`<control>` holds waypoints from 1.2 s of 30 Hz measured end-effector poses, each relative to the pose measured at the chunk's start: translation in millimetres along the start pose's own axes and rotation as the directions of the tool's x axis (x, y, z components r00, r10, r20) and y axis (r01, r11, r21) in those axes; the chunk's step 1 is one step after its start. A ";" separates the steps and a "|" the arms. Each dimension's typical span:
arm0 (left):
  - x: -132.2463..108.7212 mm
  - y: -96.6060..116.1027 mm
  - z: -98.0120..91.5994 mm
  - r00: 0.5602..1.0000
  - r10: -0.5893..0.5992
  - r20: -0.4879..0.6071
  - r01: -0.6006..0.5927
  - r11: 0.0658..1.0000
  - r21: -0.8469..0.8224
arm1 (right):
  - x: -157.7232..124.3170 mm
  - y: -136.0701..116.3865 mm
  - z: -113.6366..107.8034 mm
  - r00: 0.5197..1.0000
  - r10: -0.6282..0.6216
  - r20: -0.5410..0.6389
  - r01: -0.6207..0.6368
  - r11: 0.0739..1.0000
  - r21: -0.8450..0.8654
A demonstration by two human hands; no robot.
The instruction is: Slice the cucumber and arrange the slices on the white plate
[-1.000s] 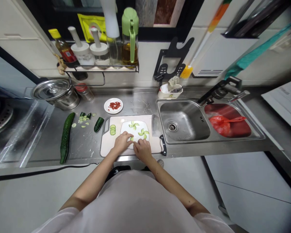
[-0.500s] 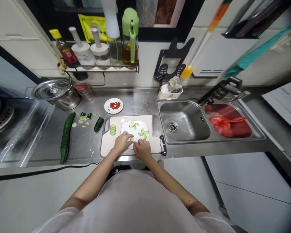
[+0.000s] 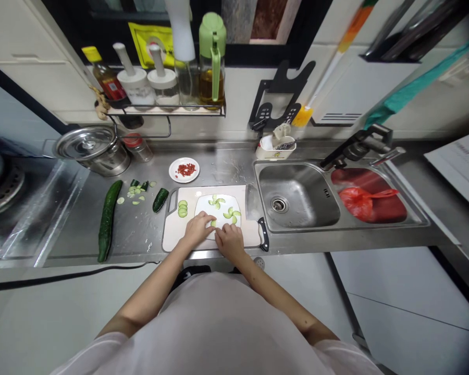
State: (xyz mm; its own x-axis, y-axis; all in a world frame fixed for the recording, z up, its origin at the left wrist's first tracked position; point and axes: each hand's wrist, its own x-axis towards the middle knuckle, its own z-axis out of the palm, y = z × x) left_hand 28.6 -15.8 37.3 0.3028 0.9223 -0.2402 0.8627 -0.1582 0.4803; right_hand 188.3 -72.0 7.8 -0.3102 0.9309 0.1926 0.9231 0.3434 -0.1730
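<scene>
Two hands crowd the near side of the white plate (image 3: 200, 206), left hand (image 3: 197, 229) and right hand (image 3: 230, 241) with fingertips just beside each other, and right there by the left thumb shows a pale green slice (image 3: 213, 223)! It lies between two and three o'clock from the left hand, between ten and eleven from the right, so the left is nearer. Is it pinched? Cannot tell; neither grip reads clearly, fingers curled over the plate. Its long axis is anyone's guess too, with fingers covering much of it, and the right fingertips' undersides are hidden. Up at twelve o'clock from that slice, one fan of slices (image 3: 217, 202); at two, another fan (image 3: 232, 214), its lower end close to the right fingers. Over at ten, a slice stack (image 3: 183, 208) on the cutting board (image 3: 174, 236); farther out at eleven, a small dish (image 3: 173, 170) of red bits (image 3: 186, 170), too small to identify.
</scene>
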 end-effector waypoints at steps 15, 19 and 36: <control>-1.8 -35.4 -4.2 0.919 -0.278 -0.278 0.155 0.906 -0.393 | -7.0 35.0 -19.4 0.927 0.363 -0.096 -0.324 0.902 0.285; -18.0 -46.3 -2.3 0.901 -0.373 -0.220 0.266 0.878 -0.398 | -10.4 54.3 -24.8 0.861 0.507 0.048 -0.484 0.785 0.386; -27.2 -45.4 16.8 0.904 -0.406 -0.137 0.280 0.802 -0.527 | -6.0 58.1 -11.3 0.803 0.529 0.274 -0.589 0.634 0.502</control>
State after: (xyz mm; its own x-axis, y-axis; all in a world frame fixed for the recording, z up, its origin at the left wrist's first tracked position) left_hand -12.0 -39.6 7.8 -0.1319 0.9460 -0.2962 0.5637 0.3173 0.7626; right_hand 246.4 -59.1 7.5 0.1770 0.9633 -0.2016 0.6535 -0.2682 -0.7078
